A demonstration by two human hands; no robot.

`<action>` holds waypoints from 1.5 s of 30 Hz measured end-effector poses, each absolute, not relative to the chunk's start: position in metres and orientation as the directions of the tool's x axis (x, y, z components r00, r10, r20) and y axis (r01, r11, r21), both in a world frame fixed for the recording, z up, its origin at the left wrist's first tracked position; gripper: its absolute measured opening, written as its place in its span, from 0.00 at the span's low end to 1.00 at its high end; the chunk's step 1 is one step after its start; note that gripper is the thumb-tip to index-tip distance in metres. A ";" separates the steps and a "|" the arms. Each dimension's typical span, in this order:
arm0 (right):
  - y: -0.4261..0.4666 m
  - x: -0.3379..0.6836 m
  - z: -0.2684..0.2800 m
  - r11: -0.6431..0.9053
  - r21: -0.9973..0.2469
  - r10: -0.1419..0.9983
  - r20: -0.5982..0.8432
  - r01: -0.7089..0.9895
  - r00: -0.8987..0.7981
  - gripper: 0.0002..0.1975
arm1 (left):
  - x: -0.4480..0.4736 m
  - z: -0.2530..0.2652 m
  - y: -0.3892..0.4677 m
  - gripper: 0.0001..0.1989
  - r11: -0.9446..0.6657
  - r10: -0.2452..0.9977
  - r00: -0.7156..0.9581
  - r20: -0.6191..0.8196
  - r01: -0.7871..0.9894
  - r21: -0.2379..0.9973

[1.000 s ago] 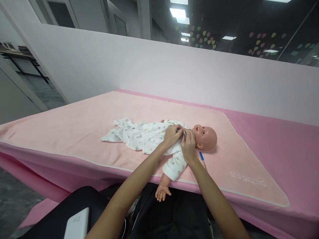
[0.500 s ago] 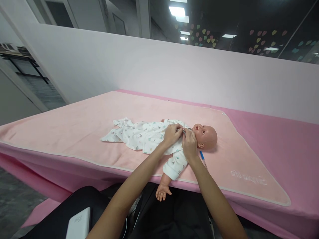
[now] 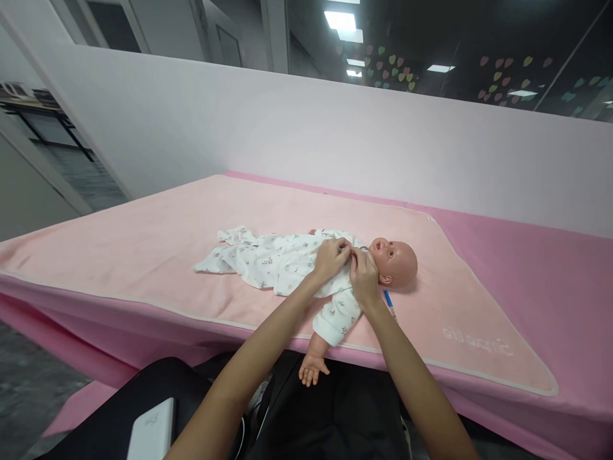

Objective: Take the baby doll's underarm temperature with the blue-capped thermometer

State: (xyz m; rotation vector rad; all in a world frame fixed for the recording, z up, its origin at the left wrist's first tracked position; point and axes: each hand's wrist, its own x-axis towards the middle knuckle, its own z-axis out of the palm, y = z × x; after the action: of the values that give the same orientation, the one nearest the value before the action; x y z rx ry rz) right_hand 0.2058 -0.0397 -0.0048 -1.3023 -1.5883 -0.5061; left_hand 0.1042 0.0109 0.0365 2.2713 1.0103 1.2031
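The suit (image 3: 263, 257), one sleeve (image 3: 338, 318) at the front edge of the surface (image 3: 541, 268), should handle soft and light; left hand (image 3: 330, 259) and right hand (image 3: 364, 276) pinch its upper chest, best held by fabric edges.

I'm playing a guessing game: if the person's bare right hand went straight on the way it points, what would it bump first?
Probably the bare left hand, at its fingertips, over the white printed cloth outfit on the plastic-looking baby doll. The right hand may already touch those fingertips; depth is unclear.
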 end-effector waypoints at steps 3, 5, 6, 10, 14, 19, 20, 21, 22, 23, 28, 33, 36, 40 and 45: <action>-0.040 0.205 -0.004 0.339 -0.283 0.497 0.864 0.897 0.085 0.14 | 0.104 0.037 0.010 0.11 -0.676 0.736 0.389 0.554 0.422 0.603; -0.040 0.204 -0.004 0.336 -0.294 0.493 0.864 0.895 0.099 0.13 | 0.104 0.038 0.010 0.11 -0.670 0.742 0.392 0.544 0.430 0.605; -0.040 0.204 -0.004 0.335 -0.299 0.492 0.864 0.894 0.104 0.13 | 0.104 0.038 0.010 0.11 -0.667 0.745 0.394 0.538 0.433 0.606; -0.040 0.204 -0.004 0.330 -0.308 0.496 0.861 0.892 0.113 0.13 | 0.104 0.038 0.010 0.11 -0.667 0.744 0.399 0.536 0.421 0.614; -0.039 0.202 -0.002 0.309 -0.311 0.498 0.858 0.899 0.126 0.14 | 0.104 0.038 0.009 0.11 -0.679 0.733 0.399 0.551 0.394 0.619; -0.039 0.201 -0.001 0.321 -0.368 0.542 0.827 0.873 0.150 0.15 | 0.103 0.039 0.009 0.11 -0.693 0.720 0.412 0.558 0.381 0.612; -0.039 0.201 -0.001 0.321 -0.379 0.550 0.821 0.868 0.155 0.15 | 0.103 0.039 0.008 0.12 -0.691 0.722 0.415 0.554 0.387 0.610; -0.038 0.201 -0.001 0.318 -0.387 0.556 0.816 0.865 0.160 0.15 | 0.103 0.039 0.008 0.12 -0.689 0.724 0.417 0.550 0.394 0.608; -0.038 0.202 -0.002 0.315 -0.391 0.560 0.812 0.865 0.163 0.15 | 0.103 0.040 0.008 0.12 -0.688 0.725 0.418 0.548 0.399 0.606; -0.038 0.202 -0.002 0.312 -0.392 0.562 0.811 0.866 0.164 0.15 | 0.103 0.040 0.009 0.12 -0.688 0.725 0.418 0.548 0.402 0.604; -0.038 0.202 -0.003 0.320 -0.381 0.557 0.816 0.867 0.154 0.15 | 0.104 0.038 0.010 0.11 -0.695 0.718 0.410 0.562 0.395 0.601; -0.038 0.202 -0.002 0.328 -0.373 0.549 0.823 0.868 0.147 0.15 | 0.104 0.037 0.010 0.10 -0.709 0.704 0.411 0.579 0.366 0.603; -0.038 0.202 -0.003 0.334 -0.363 0.539 0.831 0.870 0.140 0.14 | 0.104 0.037 0.009 0.10 -0.707 0.707 0.408 0.578 0.369 0.604; -0.037 0.202 -0.005 0.338 -0.345 0.521 0.843 0.876 0.131 0.14 | 0.103 0.038 0.008 0.10 -0.704 0.710 0.407 0.575 0.383 0.598; -0.037 0.202 -0.004 0.336 -0.319 0.491 0.862 0.886 0.124 0.14 | 0.103 0.037 0.009 0.11 -0.721 0.693 0.410 0.594 0.367 0.588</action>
State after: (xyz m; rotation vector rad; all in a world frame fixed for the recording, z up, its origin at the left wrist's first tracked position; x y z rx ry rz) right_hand 0.2022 -0.0370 -0.0039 -1.3047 -1.5215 -0.4592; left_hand 0.1029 0.0087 0.0370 2.3051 0.9110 1.2283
